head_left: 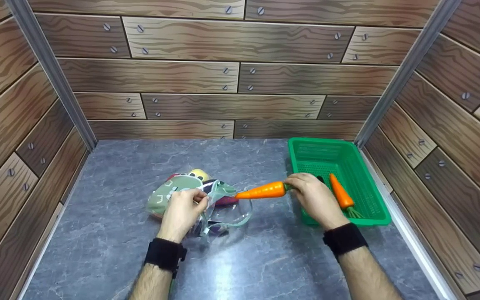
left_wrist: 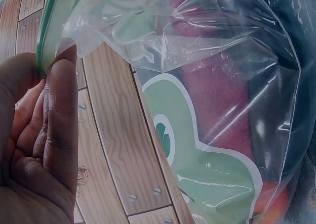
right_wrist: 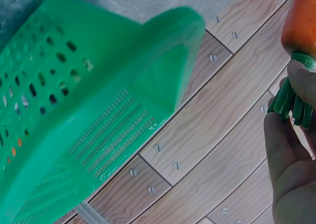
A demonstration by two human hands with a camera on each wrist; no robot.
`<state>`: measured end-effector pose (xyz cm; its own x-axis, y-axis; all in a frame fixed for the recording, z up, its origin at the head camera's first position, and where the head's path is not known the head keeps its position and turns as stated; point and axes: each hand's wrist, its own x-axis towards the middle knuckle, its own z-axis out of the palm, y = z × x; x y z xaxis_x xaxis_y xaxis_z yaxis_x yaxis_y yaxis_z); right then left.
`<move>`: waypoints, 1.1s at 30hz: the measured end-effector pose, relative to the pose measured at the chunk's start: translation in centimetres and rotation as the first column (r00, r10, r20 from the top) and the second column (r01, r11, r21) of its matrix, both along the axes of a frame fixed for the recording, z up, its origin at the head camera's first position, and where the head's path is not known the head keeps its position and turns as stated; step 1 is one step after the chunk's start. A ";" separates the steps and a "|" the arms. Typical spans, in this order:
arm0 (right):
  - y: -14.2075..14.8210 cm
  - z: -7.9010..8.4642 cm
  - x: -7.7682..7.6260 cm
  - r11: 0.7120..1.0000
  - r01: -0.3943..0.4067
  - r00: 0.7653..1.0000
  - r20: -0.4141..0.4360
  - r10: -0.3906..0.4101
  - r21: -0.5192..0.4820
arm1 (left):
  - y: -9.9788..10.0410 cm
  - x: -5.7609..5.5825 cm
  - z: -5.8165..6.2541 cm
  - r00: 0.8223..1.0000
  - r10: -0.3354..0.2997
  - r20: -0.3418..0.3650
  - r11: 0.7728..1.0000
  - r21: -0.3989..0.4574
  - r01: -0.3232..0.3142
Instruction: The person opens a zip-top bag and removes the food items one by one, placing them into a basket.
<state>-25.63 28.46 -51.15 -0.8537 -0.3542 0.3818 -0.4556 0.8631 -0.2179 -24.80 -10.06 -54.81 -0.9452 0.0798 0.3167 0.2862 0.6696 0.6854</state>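
Observation:
A clear plastic bag (head_left: 240, 218) with a green printed pattern lies on the table, its mouth toward the right. My left hand (head_left: 183, 210) pinches the green edge of the bag's opening between thumb and fingers, also seen in the left wrist view. Inside the bag are a yellow item (head_left: 198, 173), a dark red item (left_wrist: 215, 100) and dark items, their kinds blurred by the plastic. My right hand (head_left: 315, 198) pinches an orange carrot (head_left: 265, 191) by its green stem; its tip is at the bag's mouth.
A green plastic basket (head_left: 367, 183) with perforated walls stands at the right, beyond my right hand. Another carrot (head_left: 341, 191) lies in it, with a dark thing partly hidden by the hand. Wood-patterned walls (head_left: 240, 75) enclose the grey table (head_left: 111, 250).

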 end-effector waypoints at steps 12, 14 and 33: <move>2.7 0.9 0.0 0.998 0.034 0.999 0.025 -0.033 -0.045 | 0.0 0.0 0.0 1.000 0.002 0.000 1.000 0.001 -0.002; 3.1 0.9 0.0 0.998 0.039 0.999 0.019 -0.038 -0.051 | 0.0 0.0 0.0 1.000 0.002 0.005 1.000 0.004 -0.003; 6.0 1.6 0.1 0.966 0.225 0.973 -0.018 -0.229 -0.125 | 0.1 0.0 0.0 1.000 0.000 0.010 1.000 0.004 0.000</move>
<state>-25.48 34.49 -49.51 -0.8931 -0.1019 0.4381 -0.2593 0.9125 -0.3163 -24.83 -9.97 -54.80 -0.9482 0.0789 0.3076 0.2796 0.6669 0.6907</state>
